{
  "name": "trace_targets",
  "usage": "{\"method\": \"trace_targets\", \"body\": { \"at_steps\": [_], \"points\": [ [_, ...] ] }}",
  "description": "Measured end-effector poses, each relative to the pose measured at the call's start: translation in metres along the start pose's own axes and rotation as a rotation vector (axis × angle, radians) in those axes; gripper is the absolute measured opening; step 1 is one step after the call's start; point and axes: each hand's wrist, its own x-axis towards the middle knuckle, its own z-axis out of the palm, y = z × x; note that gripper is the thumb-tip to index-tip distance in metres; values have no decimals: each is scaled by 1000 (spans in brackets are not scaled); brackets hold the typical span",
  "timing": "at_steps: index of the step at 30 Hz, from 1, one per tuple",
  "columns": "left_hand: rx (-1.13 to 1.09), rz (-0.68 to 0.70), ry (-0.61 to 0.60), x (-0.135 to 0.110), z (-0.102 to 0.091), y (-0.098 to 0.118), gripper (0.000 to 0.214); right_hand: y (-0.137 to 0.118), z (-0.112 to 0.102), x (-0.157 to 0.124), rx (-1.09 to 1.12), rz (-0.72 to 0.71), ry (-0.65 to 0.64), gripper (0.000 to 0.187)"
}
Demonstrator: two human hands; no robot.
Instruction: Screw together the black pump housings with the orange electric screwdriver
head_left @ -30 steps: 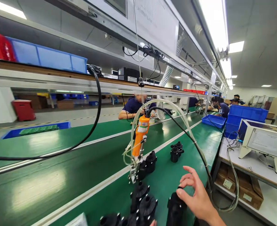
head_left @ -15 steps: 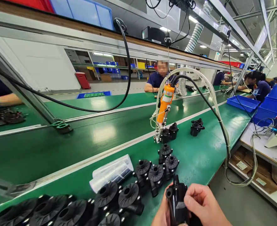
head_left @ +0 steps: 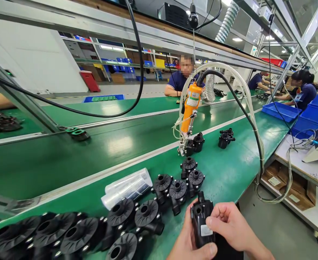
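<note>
My left hand (head_left: 187, 242) is closed around a black pump (head_left: 198, 216) with short pipe stubs, held tilted near the table's front edge. A small pale label (head_left: 206, 230) lies on the pump's side. On the upper right of that label rests the thumb of my right hand (head_left: 226, 224), whose fingers are curled in a pinch; the fingertips are partly hidden. Several similar black pumps (head_left: 177, 189) stand on the green tabletop (head_left: 215, 173) to the left of my hands, ports facing up.
An orange tool (head_left: 190, 108) with hoses hangs over the bench by two pumps (head_left: 198, 142). Clear plastic rolls (head_left: 127, 187) lie behind the near pumps. Blue bins (head_left: 280, 111) stand at the right. A co-worker (head_left: 175, 83) sits across the line, others farther off.
The label, grey and angled before, now shows its pale face on the pump. My view has tipped slightly down. My hands keep hold of the pump.
</note>
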Motion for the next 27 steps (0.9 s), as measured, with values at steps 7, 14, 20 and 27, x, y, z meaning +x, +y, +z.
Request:
{"method": "trace_targets", "body": {
  "at_steps": [7,14,20,27],
  "points": [
    [-31,2,2,0,0,-3,117,-2,2,-2,-37,0,26,36],
    [-62,-21,5,1,-4,-10,117,2,-2,-10,-314,-158,174,25],
    [3,-6,16,-1,4,-3,126,19,-1,-10,-367,-154,165,61],
    [537,86,187,-30,13,31,72,48,-15,11,-532,-464,238,65]
  ]
}}
